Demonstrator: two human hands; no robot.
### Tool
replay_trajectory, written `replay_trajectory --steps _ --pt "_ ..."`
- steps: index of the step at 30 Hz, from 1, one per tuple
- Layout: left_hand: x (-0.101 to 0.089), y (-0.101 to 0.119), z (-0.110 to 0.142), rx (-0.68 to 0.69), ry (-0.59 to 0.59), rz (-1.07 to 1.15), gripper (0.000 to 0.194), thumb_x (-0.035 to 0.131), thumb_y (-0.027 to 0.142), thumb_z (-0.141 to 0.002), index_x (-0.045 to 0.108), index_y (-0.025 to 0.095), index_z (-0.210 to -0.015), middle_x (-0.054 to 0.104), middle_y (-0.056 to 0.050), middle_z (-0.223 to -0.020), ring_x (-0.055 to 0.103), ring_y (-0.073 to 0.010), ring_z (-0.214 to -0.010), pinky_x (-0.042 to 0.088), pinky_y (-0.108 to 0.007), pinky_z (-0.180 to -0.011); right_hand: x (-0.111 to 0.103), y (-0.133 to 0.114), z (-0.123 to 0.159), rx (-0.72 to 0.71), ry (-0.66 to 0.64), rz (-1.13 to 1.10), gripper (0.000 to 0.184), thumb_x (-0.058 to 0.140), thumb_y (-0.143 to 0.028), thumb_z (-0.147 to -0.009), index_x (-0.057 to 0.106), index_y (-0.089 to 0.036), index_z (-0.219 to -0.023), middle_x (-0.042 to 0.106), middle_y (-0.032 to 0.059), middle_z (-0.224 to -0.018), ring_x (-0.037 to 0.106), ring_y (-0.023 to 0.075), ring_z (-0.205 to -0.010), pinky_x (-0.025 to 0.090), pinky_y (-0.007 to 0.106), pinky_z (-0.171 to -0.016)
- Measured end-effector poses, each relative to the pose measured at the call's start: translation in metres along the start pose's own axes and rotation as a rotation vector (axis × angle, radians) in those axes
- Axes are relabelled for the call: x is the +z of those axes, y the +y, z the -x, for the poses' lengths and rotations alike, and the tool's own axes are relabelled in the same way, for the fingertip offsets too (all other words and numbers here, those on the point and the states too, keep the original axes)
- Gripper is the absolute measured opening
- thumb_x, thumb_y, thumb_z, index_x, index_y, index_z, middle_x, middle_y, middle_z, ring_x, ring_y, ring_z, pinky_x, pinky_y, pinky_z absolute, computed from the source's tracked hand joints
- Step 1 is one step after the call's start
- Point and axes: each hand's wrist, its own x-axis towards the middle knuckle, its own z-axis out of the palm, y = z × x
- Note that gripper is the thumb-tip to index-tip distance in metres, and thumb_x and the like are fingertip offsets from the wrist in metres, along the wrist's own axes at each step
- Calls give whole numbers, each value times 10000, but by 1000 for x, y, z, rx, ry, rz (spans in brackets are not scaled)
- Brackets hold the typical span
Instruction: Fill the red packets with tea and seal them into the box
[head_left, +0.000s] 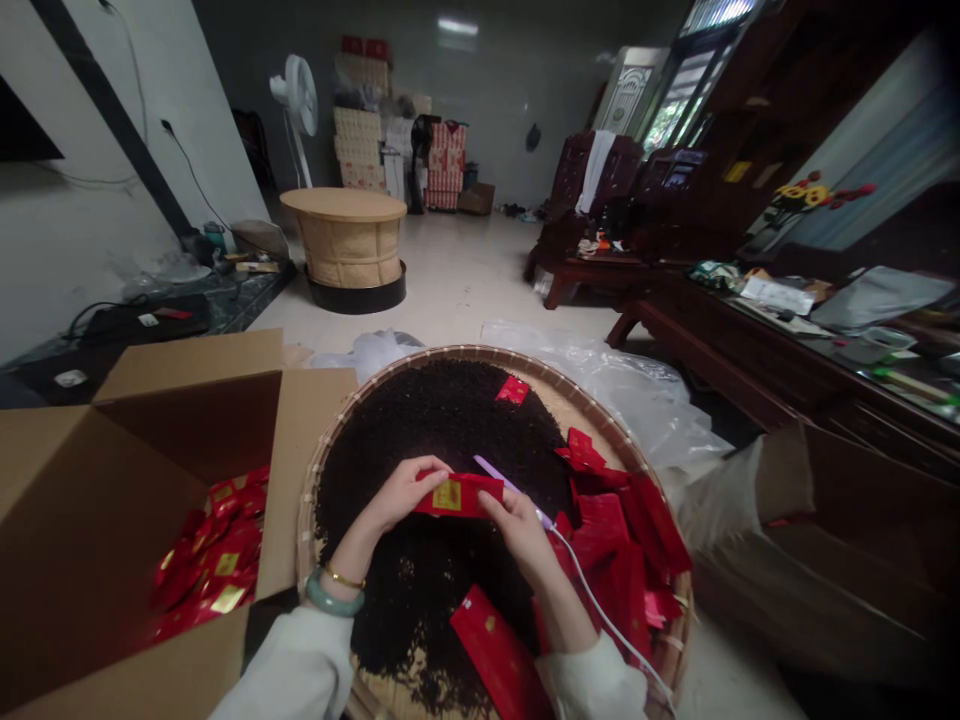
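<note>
Both hands hold a red packet [466, 495] with a gold label, stretched sideways above a round bamboo tray [330, 450]. My left hand [409, 492] is closed on its left end, thumb on the front. My right hand [514, 520] pinches the right end. A lilac stick-like tool [493, 470] with a white cord [589, 580] passes behind the packet and right hand; whether that hand touches it I cannot tell. Dark loose leaves, like tea [427, 410], spread over the tray. Flat red pouches [604, 530] pile at its right, one large red pouch [499, 650] lies in front, and a small red packet [513, 389] lies at the back.
An open cardboard box [300, 430] with several filled red packets [225, 550] stands left. Another open carton [810, 520] is at right. Clear plastic sheeting [600, 370] lies behind the tray. Farther back are a round table [345, 205], a fan [300, 95] and dark wooden furniture [750, 350].
</note>
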Motion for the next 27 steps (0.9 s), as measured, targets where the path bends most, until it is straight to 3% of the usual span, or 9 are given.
replay_trajectory --steps 5,11,16,22,25,27 --pt "0 -2 -1 36 -16 -59 279 576 406 -752 642 139 -797 637 -8 -725 566 -147 -671 441 -239 -610 2 4 2 66 -69 -69 486 718 -559 -661 731 -160 -939 748 84 -865 687 262 -848 475 433 -894" --pt "2 -3 -3 35 -40 -120 297 557 400 -755 656 125 -810 663 -28 -751 576 -164 -699 437 -269 -675 1 9 0 147 -85 -111 532 661 -619 -692 739 -132 -892 744 94 -763 690 279 -860 490 427 -858" --pt "3 4 -3 41 -14 -110 308 544 398 -767 661 125 -848 676 -34 -781 592 -168 -719 440 -266 -674 1 -1 0 126 -43 -144 547 641 -667 -670 748 -147 -803 742 90 -732 690 281 -864 497 404 -843" --pt "13 6 -6 56 -1 -158 298 525 376 -787 672 132 -876 698 -43 -820 621 -183 -756 467 -274 -692 -4 3 -1 137 45 -135 468 690 -608 -648 750 -158 -762 739 74 -688 699 286 -805 503 409 -821" --pt "5 13 2 128 148 -351 273 507 338 -807 683 165 -923 707 -60 -929 629 -208 -862 477 -294 -778 -9 3 -3 120 113 -152 455 718 -585 -622 752 -166 -796 746 68 -716 702 286 -788 502 423 -837" --pt "-13 20 16 184 386 -543 274 478 320 -834 677 195 -974 691 -62 -1020 607 -219 -982 443 -312 -904 -12 2 -4 101 149 -155 460 741 -582 -588 750 -171 -795 750 68 -739 702 292 -787 501 435 -845"
